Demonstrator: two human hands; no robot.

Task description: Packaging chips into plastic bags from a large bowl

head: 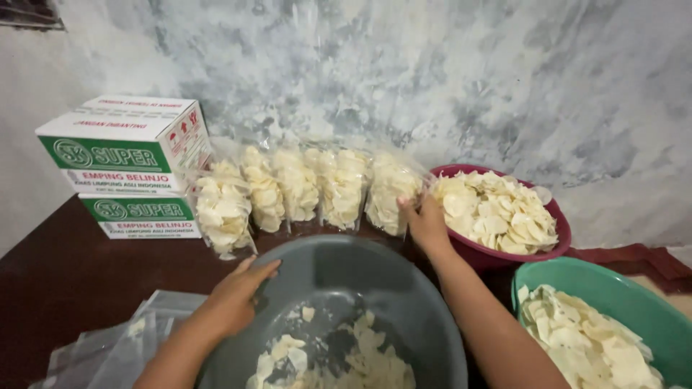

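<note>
A large grey basin (pixel 375 277) sits right in front of me with pale flat chips (pixel 339 360) scattered on its bottom. My left hand (pixel 234 295) rests on the basin's left rim, fingers together, holding nothing. My right hand (pixel 425 220) reaches past the far rim and holds the rightmost clear bag of chips (pixel 389 191) by its lower edge. That bag leans against the wall at the right end of a row of several filled clear bags (pixel 288 187).
A dark red bowl (pixel 555 248) heaped with chips stands at the right, a green basin (pixel 613 295) with more chips nearer me. Two stacked green-and-white cartons (pixel 126 166) stand at the left. Empty clear bags (pixel 122 346) lie on the dark table (pixel 65 281). A mottled wall rises behind.
</note>
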